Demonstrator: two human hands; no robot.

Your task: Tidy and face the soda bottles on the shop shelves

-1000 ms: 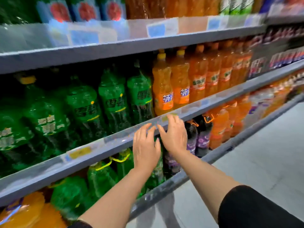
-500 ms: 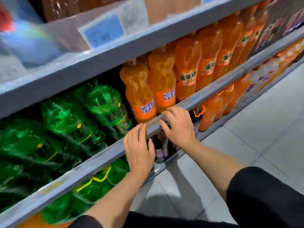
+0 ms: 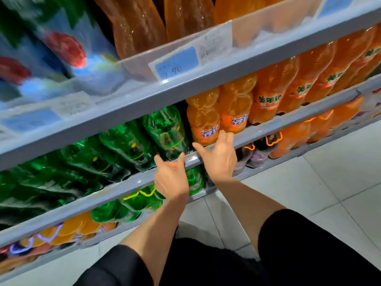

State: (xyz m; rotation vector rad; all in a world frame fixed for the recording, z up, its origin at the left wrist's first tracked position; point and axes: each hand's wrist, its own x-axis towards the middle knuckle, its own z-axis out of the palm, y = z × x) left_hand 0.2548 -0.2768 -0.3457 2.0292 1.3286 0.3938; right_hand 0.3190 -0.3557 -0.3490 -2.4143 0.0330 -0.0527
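- Both hands are raised to the middle shelf (image 3: 206,159), at the seam where green bottles (image 3: 165,131) meet orange bottles (image 3: 204,118).
- The left hand (image 3: 171,178) is spread, thumb and fingers apart, at the shelf lip just below the nearest green bottle; it holds nothing.
- The right hand (image 3: 218,155) is also spread, fingertips touching the label of the nearest orange bottle, thumb stretched left; no grasp is closed.
- The soda stands in rows on three tiers: green and orange in the middle, orange-brown bottles above, and green, orange and dark purple ones below.
- These look like large full plastic bottles: probably heavy, fairly stiff under pressure, smooth and a bit slippery on the film label.
- A good hold is likely round the waist above the label, or a palm on the shoulder to twist the label forward.
- The grey shelves have a raised front lip carrying price tags (image 3: 175,62), so bottles should slide back or turn rather than tip out.
- The floor (image 3: 309,193) is pale tile, an open aisle beside the person.
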